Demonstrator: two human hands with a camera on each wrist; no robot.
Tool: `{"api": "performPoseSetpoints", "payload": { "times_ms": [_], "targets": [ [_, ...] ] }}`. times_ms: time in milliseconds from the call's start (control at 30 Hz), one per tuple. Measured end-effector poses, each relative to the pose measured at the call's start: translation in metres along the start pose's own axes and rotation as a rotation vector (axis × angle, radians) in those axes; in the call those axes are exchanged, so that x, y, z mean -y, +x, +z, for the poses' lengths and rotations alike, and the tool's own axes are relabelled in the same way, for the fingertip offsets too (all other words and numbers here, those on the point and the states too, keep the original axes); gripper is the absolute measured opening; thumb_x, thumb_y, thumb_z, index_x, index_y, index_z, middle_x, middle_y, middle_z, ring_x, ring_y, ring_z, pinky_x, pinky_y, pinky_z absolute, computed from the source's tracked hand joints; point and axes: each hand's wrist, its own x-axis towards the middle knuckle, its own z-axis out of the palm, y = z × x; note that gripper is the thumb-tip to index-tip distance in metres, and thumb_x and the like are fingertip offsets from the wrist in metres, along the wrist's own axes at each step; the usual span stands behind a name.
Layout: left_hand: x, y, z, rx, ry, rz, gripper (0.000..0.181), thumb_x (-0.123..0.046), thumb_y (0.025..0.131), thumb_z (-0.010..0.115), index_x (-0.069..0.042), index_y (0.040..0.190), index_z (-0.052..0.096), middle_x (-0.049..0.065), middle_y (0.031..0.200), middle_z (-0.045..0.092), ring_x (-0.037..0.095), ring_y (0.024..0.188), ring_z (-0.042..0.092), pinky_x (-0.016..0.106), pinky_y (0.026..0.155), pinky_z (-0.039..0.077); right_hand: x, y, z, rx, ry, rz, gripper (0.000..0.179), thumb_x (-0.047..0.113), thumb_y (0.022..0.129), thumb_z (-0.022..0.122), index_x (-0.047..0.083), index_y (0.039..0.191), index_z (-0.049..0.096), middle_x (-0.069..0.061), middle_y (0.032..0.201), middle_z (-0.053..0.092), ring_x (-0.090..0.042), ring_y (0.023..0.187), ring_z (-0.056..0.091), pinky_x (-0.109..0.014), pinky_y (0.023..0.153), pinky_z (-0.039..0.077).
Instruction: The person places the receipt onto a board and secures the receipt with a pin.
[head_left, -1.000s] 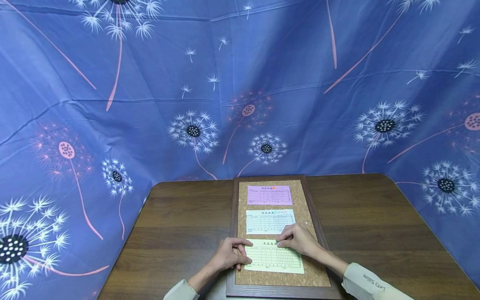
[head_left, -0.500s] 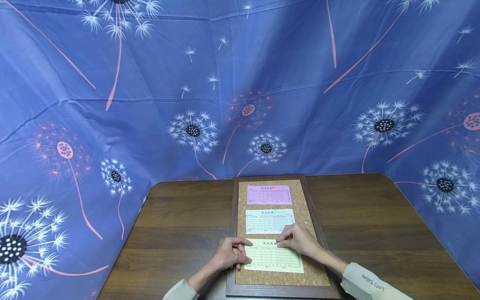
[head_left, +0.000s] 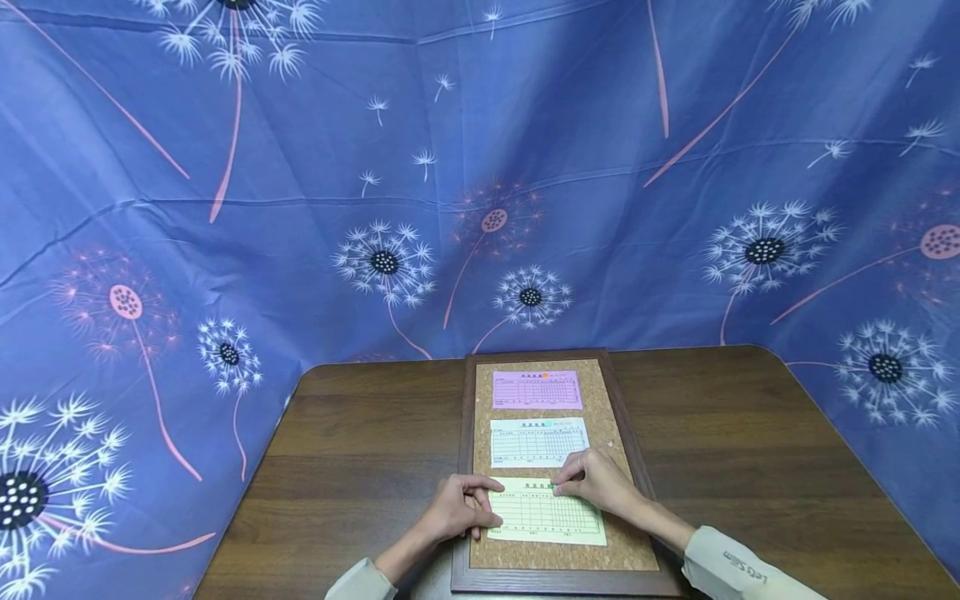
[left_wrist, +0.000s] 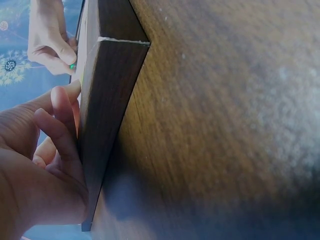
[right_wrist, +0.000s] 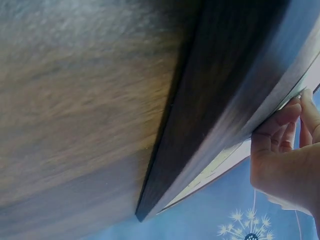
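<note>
A pale yellow form slip (head_left: pixel 543 518) lies on the lower part of a cork board (head_left: pixel 630 533). My left hand (head_left: pixel 456 505) rests at the slip's left edge, index finger and thumb spread and pressing on it. At the slip's top edge, right of the middle, my right hand (head_left: pixel 596 483) pinches a small green pushpin (left_wrist: pixel 73 66) between thumb and index finger. Most of the pin is hidden by the fingertips. Farther up the board are a white slip (head_left: pixel 525 450) with a light blue pin and a pink slip (head_left: pixel 525 393) with an orange pin.
The board's raised dark wooden frame (head_left: pixel 555 581) lies on a brown wooden table (head_left: pixel 360 467). A blue cloth (head_left: pixel 300 250) with dandelion prints hangs behind the table and along its sides.
Both hands keep their places on the yellow slip, the right fingers still at the green pushpin. Only the head view shifts very slightly.
</note>
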Motion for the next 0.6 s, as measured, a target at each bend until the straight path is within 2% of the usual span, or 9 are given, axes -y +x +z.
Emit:
{"api": "performPoseSetpoints", "payload": {
  "times_ms": [167,400,600],
  "targets": [
    [0.0016,0.0009,0.0007,0.006,-0.014,0.002,0.042,0.007,0.077,0.081,0.003,0.118,0.072,0.016,0.076,0.071,0.003,0.04,0.053,0.015,0.036,0.037,-0.0014,-0.0003,-0.0011,0.004,-0.021,-0.019,0.007,0.012,0.076,0.086,0.011,0.082,0.083,0.004,0.078,0.075,0.001,0.073,0.064,-0.017,0.064,0.054],
    [0.0022,0.001,0.0006,0.005,-0.007,0.004,0.042,0.007,0.077,0.081,0.003,0.118,0.071,0.014,0.076,0.071,0.002,0.04,0.053,0.015,0.037,0.037,0.0008,-0.0009,-0.0006,-0.005,-0.026,-0.064,0.005,0.007,0.077,0.085,0.008,0.08,0.082,0.002,0.076,0.074,0.003,0.07,0.062,-0.017,0.062,0.054],
    [0.0016,-0.0001,0.0009,0.006,-0.013,0.013,0.042,0.006,0.077,0.082,0.003,0.117,0.072,0.01,0.074,0.07,0.001,0.04,0.054,0.014,0.037,0.037,0.0025,-0.0002,0.0016,-0.012,-0.043,-0.07,0.005,0.005,0.076,0.086,0.007,0.078,0.082,0.003,0.074,0.073,0.004,0.069,0.06,-0.017,0.061,0.054]
  ]
}}
